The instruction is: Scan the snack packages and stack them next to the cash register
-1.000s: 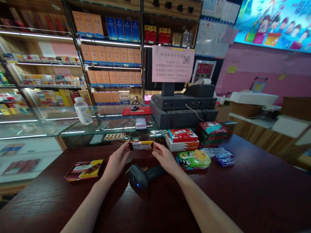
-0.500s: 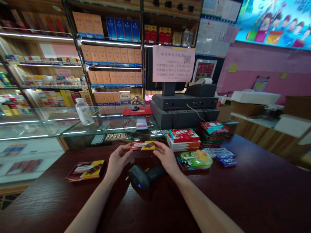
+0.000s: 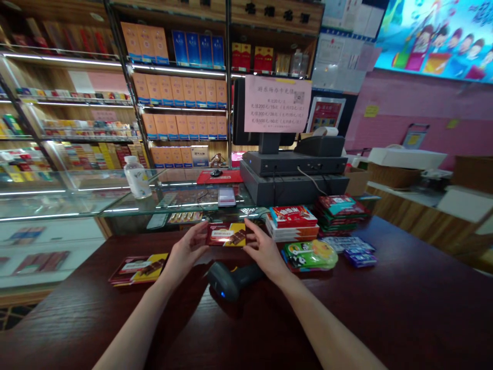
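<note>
A shop's wooden shelves (image 3: 181, 87) of boxed goods rise behind a glass display case (image 3: 185, 203), with a cash register (image 3: 292, 174) and a pink sign (image 3: 276, 104) to its right. In front runs a dark wood counter (image 3: 385, 318). On it, to the right, sit a stack of red boxes (image 3: 291, 223), a panda snack bag (image 3: 310, 255) and gum packs (image 3: 360, 258); a second chocolate bar (image 3: 138, 269) lies to the left. The left hand (image 3: 187, 252) and right hand (image 3: 264, 252) hold a chocolate bar (image 3: 226, 235) between them, its face up and toward the camera, just in front of the case. Each hand is only partly closed, pinching one short end between spread fingers and thumb, leaving the middle unsupported. A barcode scanner (image 3: 231, 280) lies on the counter just below and nearer the person. With so light an end grip, one hand slackening or pulling away could let the bar tip and fall onto the scanner, while a careless forward move could knock it against the glass.
</note>
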Action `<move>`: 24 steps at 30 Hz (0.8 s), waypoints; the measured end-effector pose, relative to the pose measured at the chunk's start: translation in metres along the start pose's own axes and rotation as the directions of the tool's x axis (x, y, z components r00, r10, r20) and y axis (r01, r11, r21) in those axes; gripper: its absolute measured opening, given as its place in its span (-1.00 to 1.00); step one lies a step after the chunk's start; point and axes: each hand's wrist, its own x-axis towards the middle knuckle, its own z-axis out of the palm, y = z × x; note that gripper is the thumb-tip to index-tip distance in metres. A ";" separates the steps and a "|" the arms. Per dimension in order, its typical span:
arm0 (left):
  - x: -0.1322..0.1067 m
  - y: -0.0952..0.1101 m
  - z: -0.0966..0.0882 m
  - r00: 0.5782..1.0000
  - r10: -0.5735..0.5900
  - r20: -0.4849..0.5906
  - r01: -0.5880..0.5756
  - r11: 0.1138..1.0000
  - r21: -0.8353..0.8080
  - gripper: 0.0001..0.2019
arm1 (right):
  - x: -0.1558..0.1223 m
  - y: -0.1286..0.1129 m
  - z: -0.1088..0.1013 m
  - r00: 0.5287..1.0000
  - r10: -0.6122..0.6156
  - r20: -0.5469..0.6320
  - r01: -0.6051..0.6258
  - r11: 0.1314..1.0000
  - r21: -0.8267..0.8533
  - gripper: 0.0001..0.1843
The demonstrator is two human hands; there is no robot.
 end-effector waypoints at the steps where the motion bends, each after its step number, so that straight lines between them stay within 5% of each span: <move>1: 0.001 0.000 -0.003 1.000 0.015 -0.001 -0.015 1.000 0.013 -0.30 | 0.001 -0.002 0.001 1.000 -0.003 0.008 0.003 1.000 -0.006 -0.19; 12: 0.002 0.005 -0.047 0.999 0.049 -0.017 -0.045 0.985 0.169 -0.29 | 0.018 -0.032 0.030 0.999 -0.010 0.046 0.019 0.978 -0.206 -0.13; 24: -0.040 0.003 -0.125 0.993 -0.111 -0.042 0.113 0.993 0.042 -0.21 | 0.032 -0.063 0.111 0.978 -0.023 0.208 0.069 0.974 -0.217 -0.05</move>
